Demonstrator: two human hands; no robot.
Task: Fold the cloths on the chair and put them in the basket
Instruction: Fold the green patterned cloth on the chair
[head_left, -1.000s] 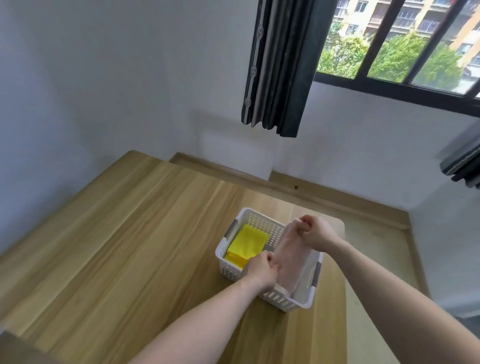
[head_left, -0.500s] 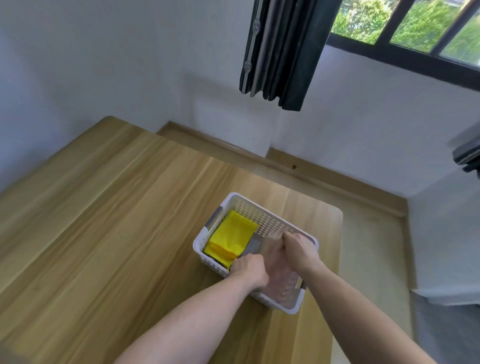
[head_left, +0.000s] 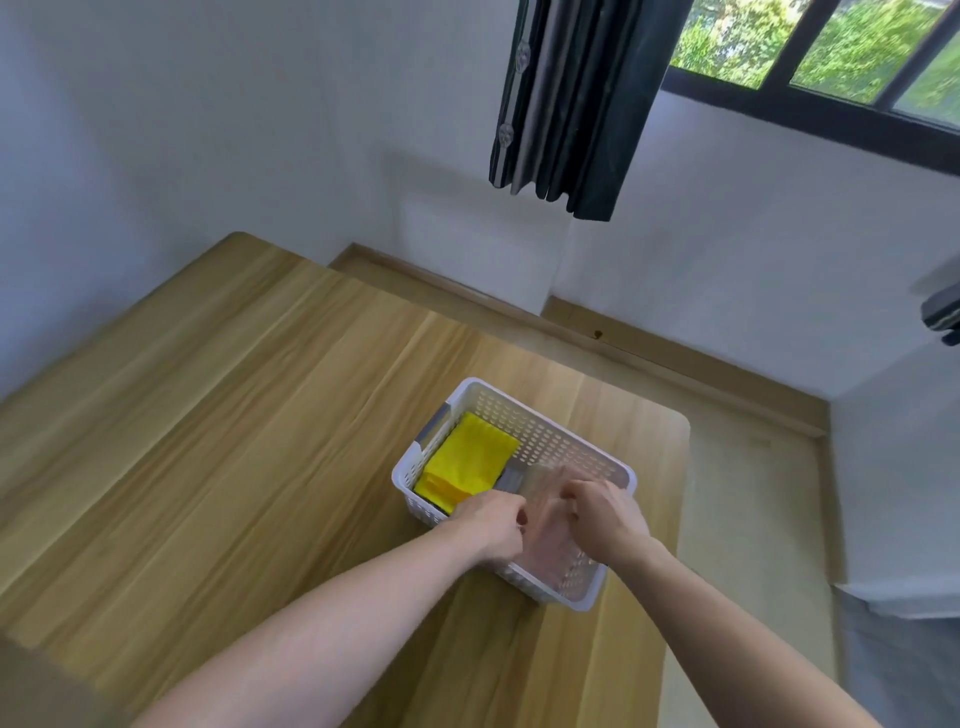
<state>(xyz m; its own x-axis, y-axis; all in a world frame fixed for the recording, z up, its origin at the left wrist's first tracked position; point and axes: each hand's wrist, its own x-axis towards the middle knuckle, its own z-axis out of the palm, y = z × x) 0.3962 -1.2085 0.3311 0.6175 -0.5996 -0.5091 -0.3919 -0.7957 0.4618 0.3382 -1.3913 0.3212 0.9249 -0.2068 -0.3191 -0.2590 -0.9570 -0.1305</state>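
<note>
A wooden tabletop (head_left: 234, 441) filled most of the view, running from the near left corner to a rounded far-right edge beside the floor. Above it rose white walls, with a dark striped curtain (head_left: 566, 104) hanging beside a black-framed window (head_left: 810, 104) that showed green foliage outside.

A white perforated plastic basket (head_left: 524, 423) with grey handles stood near the tabletop's right edge. In its left half lay a folded yellow cloth (head_left: 467, 462), flat and neatly squared, with a dark edge of something underneath showing at its near side. The right half held a pale pink cloth (head_left: 550, 540), blurred, lying low inside against the basket's near wall.

Both bare forearms reached in from the bottom of the view. The left hand (head_left: 488, 525) sat over the basket's near rim, fingers curled onto the pink cloth's left edge. The right hand (head_left: 605, 517) was just beside it, likewise closed with its fingers bent down on the cloth's right side. The two hands were close together, almost touching, both inside the basket's right half.
</note>
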